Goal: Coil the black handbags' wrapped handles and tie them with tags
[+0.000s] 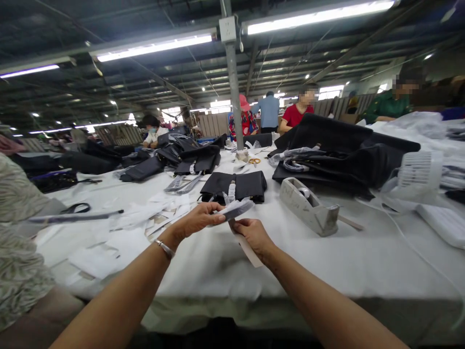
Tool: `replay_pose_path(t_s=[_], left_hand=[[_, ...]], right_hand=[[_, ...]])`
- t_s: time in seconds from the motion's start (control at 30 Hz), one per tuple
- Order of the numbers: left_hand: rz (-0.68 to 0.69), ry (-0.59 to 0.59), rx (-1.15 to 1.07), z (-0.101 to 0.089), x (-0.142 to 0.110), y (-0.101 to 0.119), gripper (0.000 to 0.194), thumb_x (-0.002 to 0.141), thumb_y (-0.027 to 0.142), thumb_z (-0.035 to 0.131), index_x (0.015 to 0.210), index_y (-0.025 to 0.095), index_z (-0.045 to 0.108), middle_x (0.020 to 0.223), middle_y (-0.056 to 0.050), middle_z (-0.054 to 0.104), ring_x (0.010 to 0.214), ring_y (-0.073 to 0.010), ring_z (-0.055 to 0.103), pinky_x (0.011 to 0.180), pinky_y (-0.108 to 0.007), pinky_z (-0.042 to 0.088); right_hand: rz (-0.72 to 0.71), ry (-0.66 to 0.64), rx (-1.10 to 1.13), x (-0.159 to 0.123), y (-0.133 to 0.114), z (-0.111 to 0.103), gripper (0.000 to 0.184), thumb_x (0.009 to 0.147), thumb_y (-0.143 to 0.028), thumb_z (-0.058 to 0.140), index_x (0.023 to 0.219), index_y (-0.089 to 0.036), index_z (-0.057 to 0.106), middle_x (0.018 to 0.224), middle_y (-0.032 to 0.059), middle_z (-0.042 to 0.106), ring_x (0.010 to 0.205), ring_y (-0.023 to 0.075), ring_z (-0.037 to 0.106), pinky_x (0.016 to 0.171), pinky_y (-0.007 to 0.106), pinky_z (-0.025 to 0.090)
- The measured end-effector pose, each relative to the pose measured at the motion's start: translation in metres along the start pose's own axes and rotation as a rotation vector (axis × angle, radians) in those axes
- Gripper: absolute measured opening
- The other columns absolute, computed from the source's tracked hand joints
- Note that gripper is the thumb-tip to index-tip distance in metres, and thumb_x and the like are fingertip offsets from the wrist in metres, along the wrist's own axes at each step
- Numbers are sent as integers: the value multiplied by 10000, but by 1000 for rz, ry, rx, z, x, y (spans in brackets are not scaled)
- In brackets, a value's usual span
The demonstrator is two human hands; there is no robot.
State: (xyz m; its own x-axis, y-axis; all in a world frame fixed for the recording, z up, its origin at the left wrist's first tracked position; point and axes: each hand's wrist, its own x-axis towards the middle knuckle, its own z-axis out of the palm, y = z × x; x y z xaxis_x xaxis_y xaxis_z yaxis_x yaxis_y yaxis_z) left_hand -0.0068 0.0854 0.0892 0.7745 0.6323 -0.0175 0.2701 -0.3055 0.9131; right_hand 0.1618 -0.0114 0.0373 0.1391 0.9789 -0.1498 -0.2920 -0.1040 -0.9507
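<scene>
My left hand [196, 219] pinches a strap [239, 208] that looks wrapped in clear plastic. Close beside it, my right hand [255, 236] grips a pale paper strip [248, 250] between thumb and fingers; the strip hangs down past the palm, and its upper end reaches the underside of the strap. Just beyond both hands a black bag [251, 185] lies on the table, with white wrapping [231, 190] at its middle. Whether the strap is joined to this bag, I cannot tell.
On the white-covered table [290, 271], a tape dispenser [308, 208] stands to the right, before a pile of black bags [334, 155]. Paper scraps [109, 252] lie left. A white fan-like object [417, 172] and cable are far right. A metal pole [233, 87] rises behind. Co-workers surround the table.
</scene>
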Motion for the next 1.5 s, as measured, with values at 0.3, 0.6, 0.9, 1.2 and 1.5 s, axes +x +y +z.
replay_pose_path(t_s=[0.3, 0.6, 0.9, 1.2, 1.5], left_hand=[[241, 93, 497, 34, 5, -3, 337, 796, 481, 645, 926, 170, 637, 955, -48, 580, 973, -221, 486, 885, -324, 391], [291, 144, 793, 79, 10, -46, 253, 786, 336, 697, 950, 170, 598, 996, -67, 593, 1015, -247, 456, 924, -383, 360], [324, 176, 830, 92, 8, -51, 290, 798, 309, 698, 1035, 182, 590, 1073, -78, 598, 1058, -259, 468, 957, -401, 359], [380, 194, 756, 91, 11, -61, 374, 774, 310, 729, 1099, 186, 592, 1076, -80, 611, 1064, -259, 503, 962, -397, 385], [221, 286, 563, 88, 9, -59, 609, 671, 269, 780, 1193, 159, 485, 1091, -94, 586, 1042, -259, 536, 924, -383, 439]], right_hand=[[-7, 121, 98, 8, 12, 0, 234, 534, -184, 658, 764, -142, 658, 499, -24, 555, 473, 120, 480, 477, 244, 380], [57, -33, -874, -25, -5, -78, 211, 755, -267, 542, 569, -173, 573, 472, -4, 518, 429, 106, 426, 466, 245, 293], [-437, -20, -1370, 5, -27, -60, 224, 826, -218, 554, 940, -252, 743, 956, 26, 692, 884, 170, 618, 746, 264, 412], [-474, -136, -1636, 29, -14, -50, 216, 859, -230, 526, 836, -254, 740, 870, 19, 676, 803, 157, 604, 628, 254, 352], [-636, -16, -1146, 30, 10, -69, 178, 834, -230, 511, 811, -202, 685, 821, 21, 631, 795, 156, 591, 741, 273, 433]])
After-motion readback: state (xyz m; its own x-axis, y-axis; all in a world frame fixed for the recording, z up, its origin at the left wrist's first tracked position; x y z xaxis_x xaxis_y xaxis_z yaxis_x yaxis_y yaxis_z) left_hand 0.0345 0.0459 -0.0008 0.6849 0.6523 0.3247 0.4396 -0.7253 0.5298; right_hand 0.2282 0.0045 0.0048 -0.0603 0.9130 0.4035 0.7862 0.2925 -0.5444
